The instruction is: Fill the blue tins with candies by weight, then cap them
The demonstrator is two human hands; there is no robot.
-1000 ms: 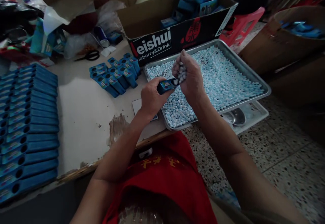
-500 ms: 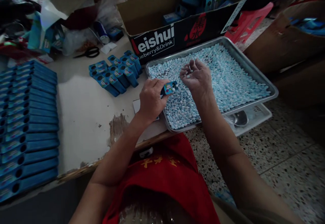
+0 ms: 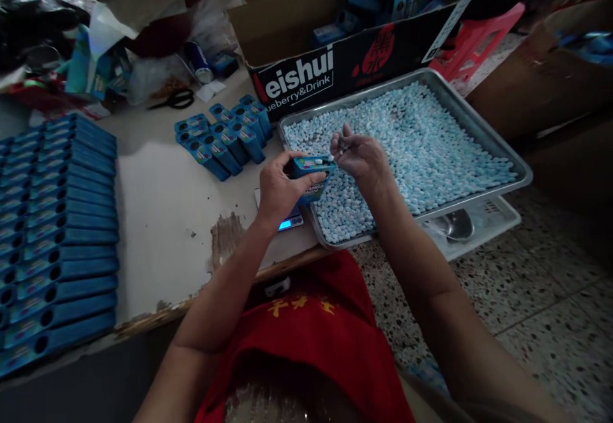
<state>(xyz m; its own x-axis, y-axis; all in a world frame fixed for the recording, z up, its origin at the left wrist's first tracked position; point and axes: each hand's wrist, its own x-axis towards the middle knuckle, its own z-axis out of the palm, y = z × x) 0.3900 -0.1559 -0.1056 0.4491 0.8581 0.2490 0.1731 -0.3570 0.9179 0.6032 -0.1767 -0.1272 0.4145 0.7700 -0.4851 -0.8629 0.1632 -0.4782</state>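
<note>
My left hand [image 3: 278,190] is closed around a small blue candy box [image 3: 312,183], tilted with its opening toward the right. A white candy shows at the box's opening. My right hand [image 3: 363,158] is cupped, palm up, its curled fingers holding a few small candies [image 3: 343,147] close beside that opening. Below it, pale blue and white candies [image 3: 431,135] fill a metal tray [image 3: 524,170]. Partly hidden behind my left hand is a small digital scale [image 3: 292,222] with a lit blue display.
Several blue boxes [image 3: 230,145] stand grouped on the table [image 3: 158,218], and long rows of them [image 3: 81,231] fill its left side. A black carton [image 3: 306,78] with more boxes stands behind the tray. Scissors [image 3: 177,98] and a can [image 3: 197,62] lie nearby.
My left hand has turned the box so its printed front shows, uncovering the scale's display. My right hand has moved slightly left and down toward the opening, its fingers curling more.
</note>
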